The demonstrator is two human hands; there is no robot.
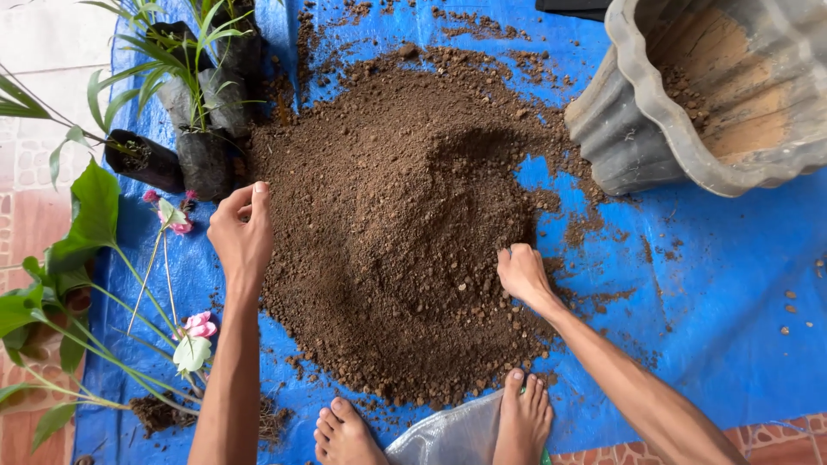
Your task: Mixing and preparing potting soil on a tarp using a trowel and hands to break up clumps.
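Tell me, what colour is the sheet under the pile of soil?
The sheet is bright blue, seen clearly in the head view around the brown soil pile.

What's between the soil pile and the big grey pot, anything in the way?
Nothing visible blocks it. The soil pile reaches nearly to the grey pot, which lies tipped at upper right; only blue tarp with scattered crumbs lies between. The right hand rests on the pile's right edge, the left hand at its left.
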